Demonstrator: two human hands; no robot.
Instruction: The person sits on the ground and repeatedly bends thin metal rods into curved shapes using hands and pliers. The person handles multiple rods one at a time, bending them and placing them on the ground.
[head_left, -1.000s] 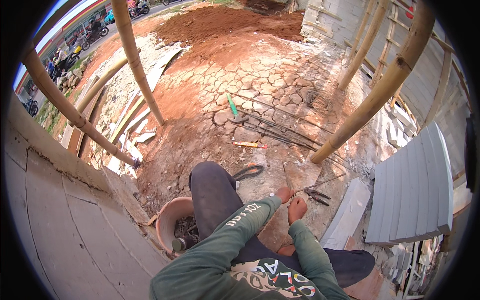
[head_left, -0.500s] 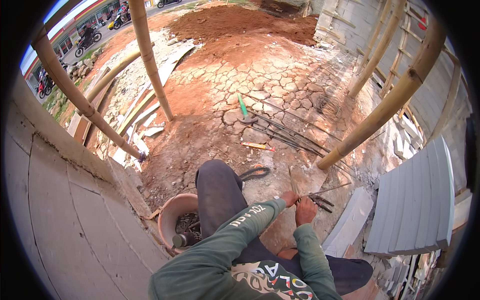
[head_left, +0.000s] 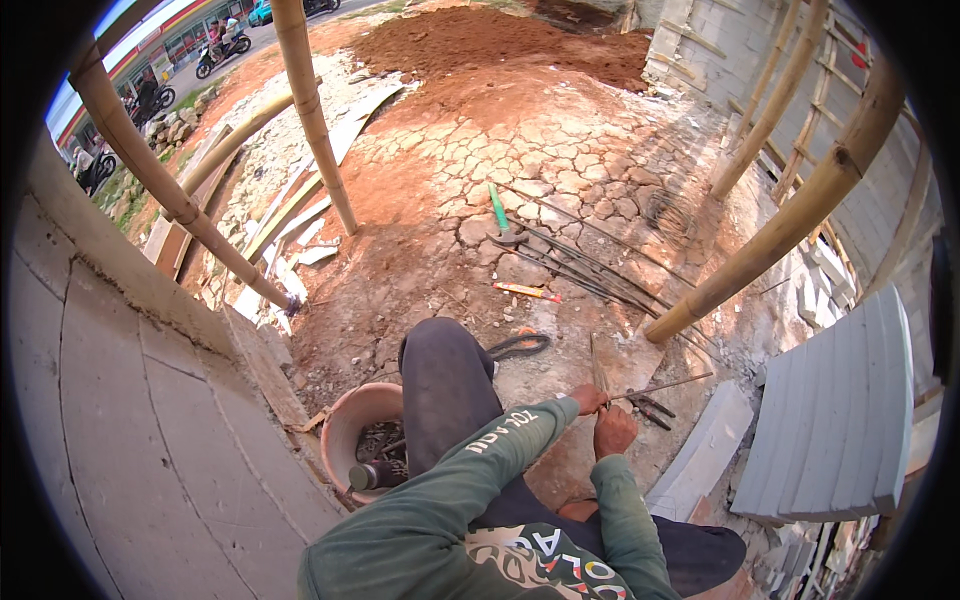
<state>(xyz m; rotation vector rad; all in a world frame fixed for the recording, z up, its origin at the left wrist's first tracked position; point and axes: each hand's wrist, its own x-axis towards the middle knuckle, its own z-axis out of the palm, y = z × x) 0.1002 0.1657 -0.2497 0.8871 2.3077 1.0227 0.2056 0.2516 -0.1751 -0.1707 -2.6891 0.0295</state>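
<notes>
My left hand (head_left: 589,399) is closed around a thin metal rod (head_left: 680,383) that points off to the right. Just below it my right hand (head_left: 615,432) is curled closed; what its fingers hold is hidden. Black-handled pincers (head_left: 653,408) lie on the dirt beside both hands. Farther forward are a green-handled hammer (head_left: 499,208), several long dark rods (head_left: 575,265), a small yellow-and-red item (head_left: 527,291) and a dark loop (head_left: 518,347). A bucket (head_left: 341,412) with dark pieces and a bottle (head_left: 378,475) stands beside my left leg.
Bamboo poles (head_left: 765,252) rise on both sides. A concrete wall (head_left: 140,400) borders the left; stacked pale blocks (head_left: 820,405) stand at the right. Cracked earth (head_left: 540,150) and a reddish soil heap (head_left: 470,45) lie ahead. People on motorbikes (head_left: 220,55) are on the road.
The whole view has shifted slightly, so the ground appears farther right. My two hands stay together at the rod, with small movements. The motorbikes on the road have changed position.
</notes>
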